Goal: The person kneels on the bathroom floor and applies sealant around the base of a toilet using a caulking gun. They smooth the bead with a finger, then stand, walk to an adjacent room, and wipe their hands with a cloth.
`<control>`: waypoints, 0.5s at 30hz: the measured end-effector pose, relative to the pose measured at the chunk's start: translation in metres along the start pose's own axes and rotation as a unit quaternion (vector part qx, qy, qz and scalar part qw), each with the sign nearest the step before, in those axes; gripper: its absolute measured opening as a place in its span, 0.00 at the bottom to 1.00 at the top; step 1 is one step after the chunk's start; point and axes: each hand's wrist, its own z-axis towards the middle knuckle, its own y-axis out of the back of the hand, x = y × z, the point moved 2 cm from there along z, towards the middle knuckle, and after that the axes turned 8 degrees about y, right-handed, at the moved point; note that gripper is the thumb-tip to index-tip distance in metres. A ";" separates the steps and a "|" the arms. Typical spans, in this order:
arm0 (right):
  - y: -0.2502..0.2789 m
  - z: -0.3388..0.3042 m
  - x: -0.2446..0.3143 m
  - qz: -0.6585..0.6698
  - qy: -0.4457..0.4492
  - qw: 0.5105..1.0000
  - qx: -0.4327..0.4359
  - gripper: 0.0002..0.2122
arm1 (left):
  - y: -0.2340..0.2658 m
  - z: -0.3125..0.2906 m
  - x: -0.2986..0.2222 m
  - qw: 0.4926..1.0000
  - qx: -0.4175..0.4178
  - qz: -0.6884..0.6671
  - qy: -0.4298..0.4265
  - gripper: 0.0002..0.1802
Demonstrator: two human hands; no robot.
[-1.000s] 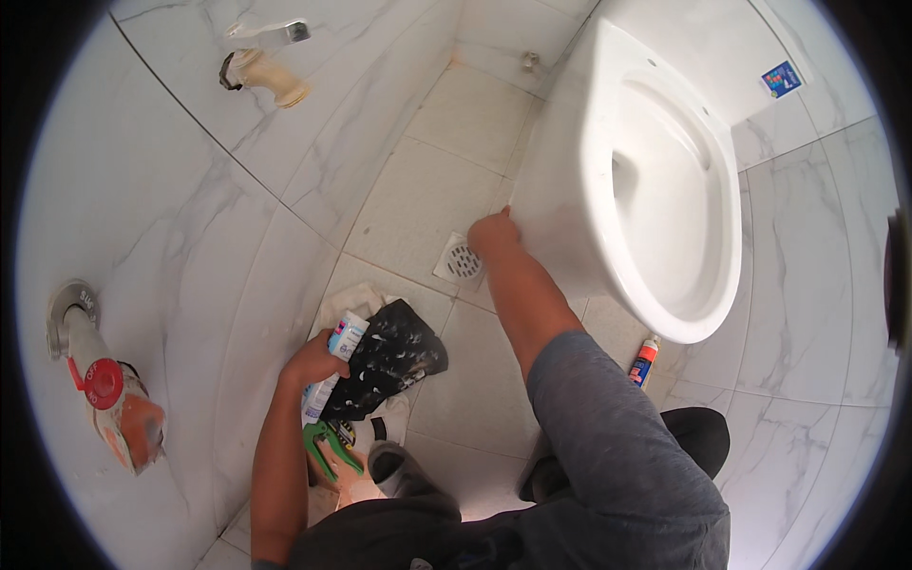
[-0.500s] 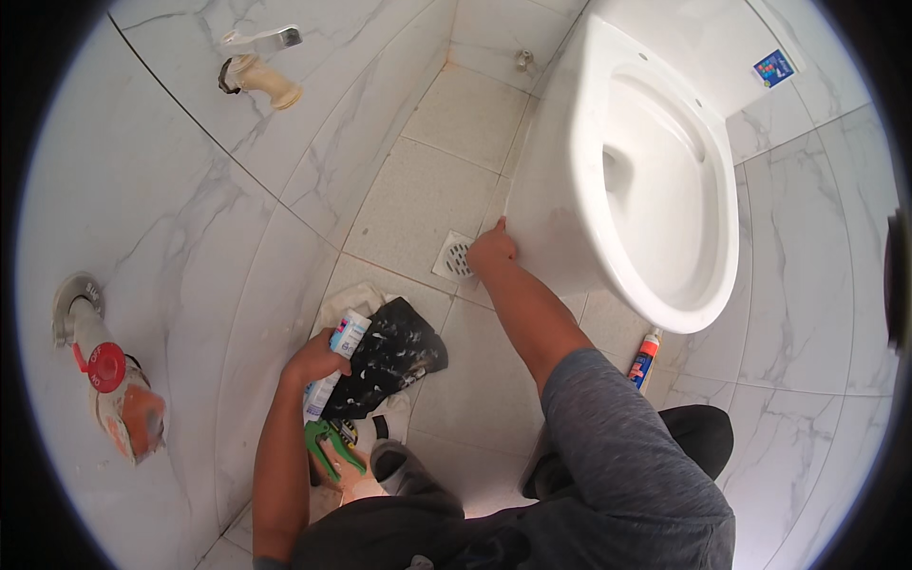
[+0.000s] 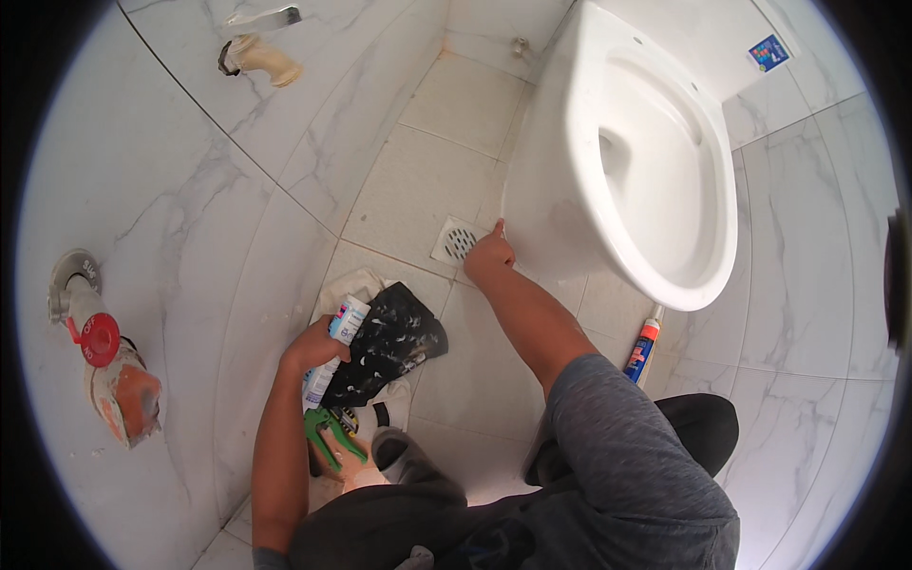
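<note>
My left hand is wrapped round a long white container with blue and pink print, above a black sheet smeared with white. Its exact kind is not clear. With the index finger stretched out, my right hand touches the side of the white toilet bowl low down, near the floor. The other fingers are curled in, and nothing shows in them. Just left of that hand lies a slotted floor drain.
Green pipe cutters lie near my foot, below the black sheet. A blue and orange sealant cartridge with a pale nozzle stands under the toilet's front. On the left wall are a red-handled valve and a beige pipe elbow.
The whole view has shifted slightly, so most things sit a little higher. My right finger stays against the toilet's side, and my left hand keeps its hold on the white container.
</note>
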 end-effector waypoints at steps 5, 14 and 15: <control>0.001 -0.013 -0.001 0.016 -0.007 1.000 -0.007 0.35 | 0.000 0.004 0.002 1.000 0.003 -0.001 -0.006 0.50; -0.013 -0.023 -0.005 0.016 0.005 1.000 -0.007 0.34 | 0.001 0.006 0.002 1.000 0.002 0.009 -0.001 0.48; -0.015 -0.026 -0.005 0.009 0.008 1.000 -0.009 0.33 | 0.001 0.006 0.002 1.000 -0.005 0.017 0.004 0.48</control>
